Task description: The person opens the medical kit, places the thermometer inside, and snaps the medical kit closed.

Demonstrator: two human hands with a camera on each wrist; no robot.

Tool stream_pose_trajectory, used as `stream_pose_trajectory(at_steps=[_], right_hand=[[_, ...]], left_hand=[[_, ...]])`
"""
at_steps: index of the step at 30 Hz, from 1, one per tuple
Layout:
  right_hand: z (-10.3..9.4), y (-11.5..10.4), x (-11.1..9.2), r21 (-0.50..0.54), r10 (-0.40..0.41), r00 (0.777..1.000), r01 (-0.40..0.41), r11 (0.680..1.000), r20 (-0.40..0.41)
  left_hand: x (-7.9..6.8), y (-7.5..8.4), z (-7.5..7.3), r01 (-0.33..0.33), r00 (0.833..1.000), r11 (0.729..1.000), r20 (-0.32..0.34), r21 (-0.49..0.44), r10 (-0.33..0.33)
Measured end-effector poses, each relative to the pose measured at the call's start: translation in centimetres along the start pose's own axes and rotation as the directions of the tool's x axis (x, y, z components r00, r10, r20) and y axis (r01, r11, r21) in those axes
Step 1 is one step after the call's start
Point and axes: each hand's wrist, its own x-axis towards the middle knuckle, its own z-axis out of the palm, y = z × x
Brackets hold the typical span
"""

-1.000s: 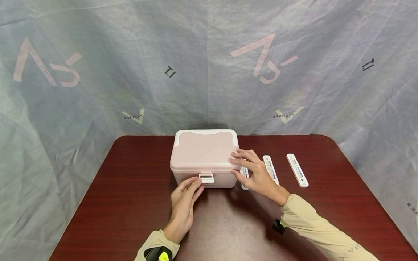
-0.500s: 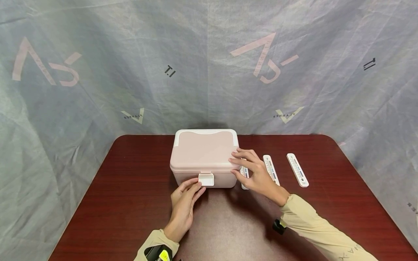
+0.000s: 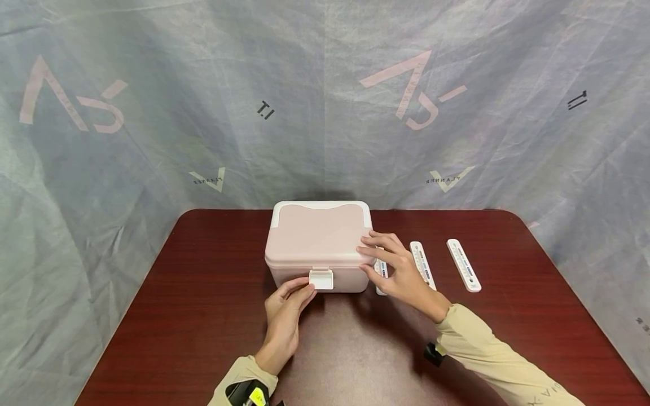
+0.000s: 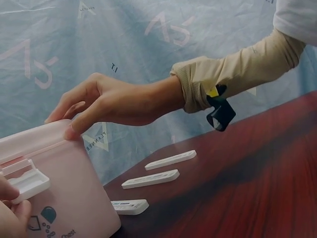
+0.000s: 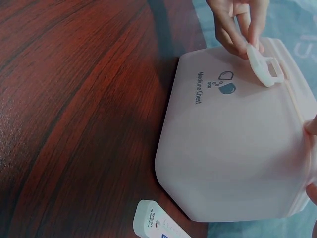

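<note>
A pale pink medicine chest (image 3: 317, 237) with a white-edged lid stands on the table, its lid down. On its front is a white latch (image 3: 321, 280), tilted outward from the wall in the right wrist view (image 5: 261, 69). My left hand (image 3: 284, 316) pinches the latch's lower left edge between thumb and fingers. At the chest's right front corner, my right hand (image 3: 401, 273) grips the lid, fingertips on top and thumb at the front edge. Printed words and a pill drawing show below the latch in the right wrist view.
Three white thermometers lie right of the chest: one (image 3: 381, 276) partly behind my right hand, a middle one (image 3: 422, 262), and one farthest right (image 3: 464, 265). A grey printed cloth (image 3: 325, 113) hangs behind the dark red table (image 3: 203, 293).
The latch has swung so that more of its white face shows in the head view, and my left fingertips moved slightly down with it. My right hand has stayed on the lid corner.
</note>
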Motion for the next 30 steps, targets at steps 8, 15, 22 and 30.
stream_pose_trajectory(at_steps=[8,15,22,30], right_hand=[[-0.2,-2.5,1.7,0.038,0.040,0.999,-0.041,0.998,0.019],[-0.2,-2.5,1.5,0.046,0.068,0.997,-0.069,0.997,0.039],[-0.7,-2.5,1.3,0.042,0.077,0.997,-0.078,0.996,0.031],[-1.1,-2.8,1.5,0.019,0.100,0.995,-0.101,0.995,0.013]], left_hand=[[0.1,0.6,-0.9,-0.050,0.999,0.997,-0.005,0.062,0.051],[2.2,-1.0,-3.7,-0.232,0.970,0.971,0.083,0.052,0.228],[0.9,3.0,-2.6,-0.168,0.984,0.957,-0.025,0.237,0.179],[1.4,5.4,-3.4,-0.246,0.963,0.875,0.005,0.416,0.268]])
